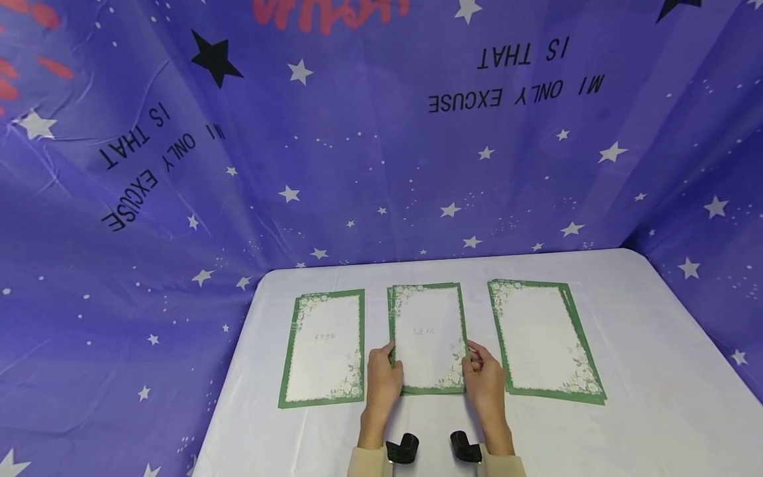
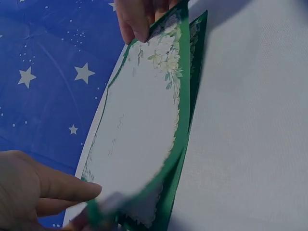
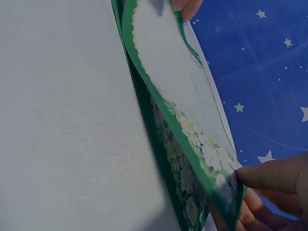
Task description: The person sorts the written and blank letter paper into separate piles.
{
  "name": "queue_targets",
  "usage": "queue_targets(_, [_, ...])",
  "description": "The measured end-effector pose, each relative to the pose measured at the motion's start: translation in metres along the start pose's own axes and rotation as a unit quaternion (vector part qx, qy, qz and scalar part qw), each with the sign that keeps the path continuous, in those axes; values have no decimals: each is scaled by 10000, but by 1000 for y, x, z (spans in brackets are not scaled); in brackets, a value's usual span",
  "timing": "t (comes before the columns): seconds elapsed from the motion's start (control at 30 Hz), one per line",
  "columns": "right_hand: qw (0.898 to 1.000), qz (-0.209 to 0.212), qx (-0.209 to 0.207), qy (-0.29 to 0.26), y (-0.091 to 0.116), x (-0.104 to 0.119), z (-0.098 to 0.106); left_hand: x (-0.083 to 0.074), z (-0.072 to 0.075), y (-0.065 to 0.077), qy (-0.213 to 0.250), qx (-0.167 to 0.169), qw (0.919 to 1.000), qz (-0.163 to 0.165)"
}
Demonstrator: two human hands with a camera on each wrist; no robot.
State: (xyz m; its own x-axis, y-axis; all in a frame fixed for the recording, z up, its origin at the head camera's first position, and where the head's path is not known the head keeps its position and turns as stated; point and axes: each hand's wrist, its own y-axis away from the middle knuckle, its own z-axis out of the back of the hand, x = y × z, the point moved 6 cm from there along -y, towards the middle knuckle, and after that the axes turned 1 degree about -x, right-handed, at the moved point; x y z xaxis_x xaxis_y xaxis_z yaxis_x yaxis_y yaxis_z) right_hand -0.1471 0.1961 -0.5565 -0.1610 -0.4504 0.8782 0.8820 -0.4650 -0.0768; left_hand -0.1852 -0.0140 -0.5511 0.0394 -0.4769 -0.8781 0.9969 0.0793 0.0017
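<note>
Between my two hands is a green-bordered sheet of paper (image 1: 429, 338) with a floral frame and a little handwriting in its middle. My left hand (image 1: 384, 377) pinches its left edge, thumb on top. At the right edge my right hand (image 1: 484, 377) pinches it the same way, thumb above and fingers beneath. Both wrist views show the sheet bowed and lifted over another green-bordered sheet (image 2: 175, 192) that lies under it. In the right wrist view the lower sheet's printed flowers (image 3: 179, 166) show below the raised edge.
To the left lies a similar stack of sheets (image 1: 324, 358), the top one with handwriting. A third stack (image 1: 545, 338), slightly fanned, lies to the right. All rest on a white-covered table (image 1: 644, 344). A purple-blue star-patterned cloth (image 1: 381, 146) hangs behind and beside it.
</note>
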Motion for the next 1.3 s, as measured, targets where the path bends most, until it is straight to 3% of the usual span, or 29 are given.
queue_targets(0.17, [9997,-184,86,-166,1,2,-2,6,2,-2,487,306,9983,29])
queue_targets(0.43, [9989,-232,181,-373,4,8,-16,14,24,-5,831,317,9958,222])
queue_targets(0.63, [9967,-137,466,-654,14,24,-44,32,59,-5,660,-39,9959,618])
queue_targets(0.9, [9911,430,1012,-751,37,62,-93,55,111,-7,474,-559,9940,815])
queue_targets(1.3, [9782,811,1662,-948,55,89,-151,83,172,-1,499,-952,9871,1189])
